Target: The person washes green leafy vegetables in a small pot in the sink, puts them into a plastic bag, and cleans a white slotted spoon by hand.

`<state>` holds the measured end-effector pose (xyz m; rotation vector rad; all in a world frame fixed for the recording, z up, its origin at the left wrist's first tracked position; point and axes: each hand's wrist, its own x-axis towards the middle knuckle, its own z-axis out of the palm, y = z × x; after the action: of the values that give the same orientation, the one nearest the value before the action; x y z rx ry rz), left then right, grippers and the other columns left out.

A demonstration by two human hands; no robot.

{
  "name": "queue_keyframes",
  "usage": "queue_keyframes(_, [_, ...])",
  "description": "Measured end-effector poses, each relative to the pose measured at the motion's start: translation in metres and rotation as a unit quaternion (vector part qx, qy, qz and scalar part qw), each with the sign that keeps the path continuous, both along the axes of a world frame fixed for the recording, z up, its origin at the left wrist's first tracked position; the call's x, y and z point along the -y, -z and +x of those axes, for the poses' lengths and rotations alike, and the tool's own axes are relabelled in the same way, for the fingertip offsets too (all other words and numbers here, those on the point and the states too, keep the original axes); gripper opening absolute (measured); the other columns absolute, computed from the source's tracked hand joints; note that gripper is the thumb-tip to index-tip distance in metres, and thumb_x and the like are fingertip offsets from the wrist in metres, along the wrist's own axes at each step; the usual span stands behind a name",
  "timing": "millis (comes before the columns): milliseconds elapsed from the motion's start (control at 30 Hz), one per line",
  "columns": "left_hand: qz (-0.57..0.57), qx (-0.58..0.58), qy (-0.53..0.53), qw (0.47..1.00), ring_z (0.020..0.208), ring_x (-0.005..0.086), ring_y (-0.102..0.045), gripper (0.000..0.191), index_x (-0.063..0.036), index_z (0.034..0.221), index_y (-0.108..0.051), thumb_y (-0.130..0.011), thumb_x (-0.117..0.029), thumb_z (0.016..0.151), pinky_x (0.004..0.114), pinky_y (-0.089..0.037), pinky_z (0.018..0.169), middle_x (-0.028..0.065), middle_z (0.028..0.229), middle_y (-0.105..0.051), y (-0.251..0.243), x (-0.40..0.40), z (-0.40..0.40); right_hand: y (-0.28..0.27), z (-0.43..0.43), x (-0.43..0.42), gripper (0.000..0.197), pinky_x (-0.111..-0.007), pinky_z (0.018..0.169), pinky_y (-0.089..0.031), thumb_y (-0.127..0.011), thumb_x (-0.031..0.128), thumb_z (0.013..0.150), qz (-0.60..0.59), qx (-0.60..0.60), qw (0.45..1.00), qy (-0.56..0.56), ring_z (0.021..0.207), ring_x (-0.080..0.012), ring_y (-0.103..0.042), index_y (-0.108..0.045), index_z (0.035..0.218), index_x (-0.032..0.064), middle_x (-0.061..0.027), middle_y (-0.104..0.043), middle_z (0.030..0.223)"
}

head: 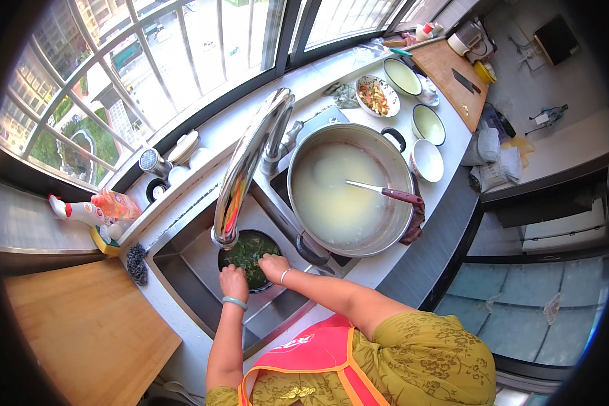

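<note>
Dark leafy greens (pixel 254 259) fill a round, dark-rimmed bowl (pixel 277 247) in the stainless-steel sink (pixel 193 259). My left hand (pixel 233 282), with a pale green bangle at the wrist, is curled onto the greens at the bowl's near left. On the right side of the bowl, my right hand (pixel 274 268) has its fingers bent into the same greens; a silver bangle circles that wrist. Leaves and the hands themselves hide the fingertips. The curved chrome faucet (pixel 251 172) arches above, its spout close to the bowl's far left rim.
A large steel pot (pixel 335 188) of cloudy liquid stands right of the sink, a wooden-handled utensil (pixel 385 192) in it. Beyond are a bowl of chopped food (pixel 378 96), several other bowls, and a knife (pixel 466 81) on a cutting board (pixel 446 66). A wooden board (pixel 86 330) lies left.
</note>
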<state>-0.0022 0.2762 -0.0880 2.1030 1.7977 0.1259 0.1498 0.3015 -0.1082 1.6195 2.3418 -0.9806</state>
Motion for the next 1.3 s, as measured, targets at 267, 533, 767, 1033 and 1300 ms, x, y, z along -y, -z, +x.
queue_keyframes(267, [-0.039,0.153,-0.011,0.987,0.094,0.0297,-0.053,0.033,-0.0047,0.097,-0.058,-0.045,0.005,0.069,0.039,-0.041,0.084,0.0130,0.102,-0.056,0.009,0.023,0.003,-0.010,0.036,0.014,0.027,-0.042,0.077,-0.042,-0.050,0.012,0.075,0.040,-0.167,0.971,0.165,0.088,-0.0344,-0.053,-0.051,0.101,0.0061,-0.0130,-0.055,0.092])
queue_keyframes(533, [-0.052,0.176,-0.005,0.983,0.086,0.0294,-0.056,0.028,-0.0059,0.094,-0.057,-0.046,0.003,0.069,0.040,-0.040,0.088,0.0137,0.093,-0.059,-0.005,0.044,0.015,0.049,0.053,0.005,0.044,-0.028,0.047,-0.049,-0.056,0.024,0.078,-0.391,-0.196,0.813,0.384,0.063,-0.0165,-0.060,-0.040,0.114,0.0033,-0.0100,-0.056,0.084])
queue_keyframes(767, [-0.062,0.105,-0.044,0.992,0.118,0.0305,-0.036,0.039,-0.0056,0.113,-0.049,-0.048,-0.005,0.075,0.042,-0.028,0.098,0.0154,0.123,-0.042,-0.045,0.061,0.035,0.073,0.033,0.005,0.022,-0.027,0.038,-0.050,-0.050,0.014,0.078,-0.436,-0.232,0.750,0.441,0.050,-0.0208,-0.058,-0.049,0.086,-0.0071,-0.0130,-0.057,0.064])
queue_keyframes(1033, [-0.083,0.081,-0.109,0.987,0.124,0.0302,-0.027,0.045,-0.0082,0.118,-0.046,-0.050,-0.006,0.073,0.042,-0.024,0.101,0.0133,0.130,-0.034,-0.054,0.104,0.050,0.070,0.036,0.018,0.017,-0.027,0.035,-0.048,-0.043,0.006,0.076,-0.397,-0.289,0.785,0.376,0.045,-0.0230,-0.055,-0.047,0.085,-0.0077,-0.0159,-0.054,0.064])
queue_keyframes(1300, [0.038,0.080,-0.115,0.989,0.113,0.0314,-0.038,0.042,-0.0048,0.111,-0.049,-0.056,-0.013,0.070,0.040,-0.035,0.091,0.0157,0.121,-0.042,-0.087,0.131,0.040,-0.006,0.029,0.035,0.018,-0.029,0.036,-0.047,-0.045,0.005,0.074,-0.369,-0.393,0.794,0.280,0.044,-0.0198,-0.052,-0.049,0.090,-0.0016,-0.0104,-0.054,0.071])
